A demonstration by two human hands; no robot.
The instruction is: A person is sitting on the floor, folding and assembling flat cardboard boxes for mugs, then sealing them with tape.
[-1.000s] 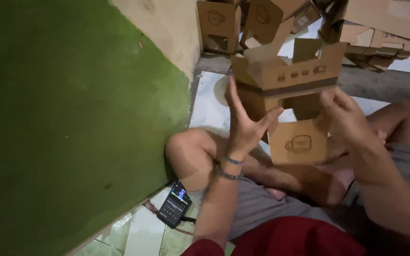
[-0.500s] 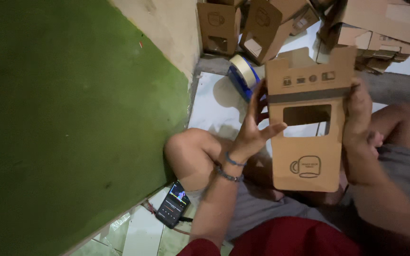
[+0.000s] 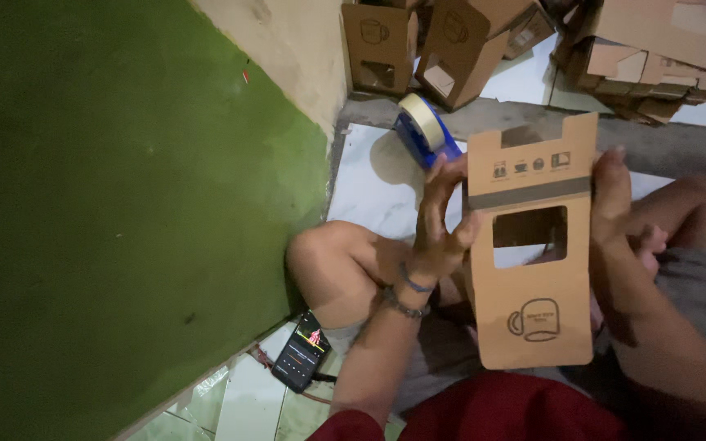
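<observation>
Two hands hold a flat cardboard box (image 3: 537, 269) upright between them, above the person's lap. Left hand (image 3: 439, 224) presses its spread fingers against the box's left edge; right hand (image 3: 618, 220) grips the right edge. Behind the left hand, a tape roll (image 3: 425, 126) lies on the floor. A phone (image 3: 302, 361) rests beside the knee.

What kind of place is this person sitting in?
Probably a home corner used for packing work. The person sits on a tiled floor by a green wall, both hands on a flat cardboard box, with more boxes piled behind and a tape roll nearby.
</observation>
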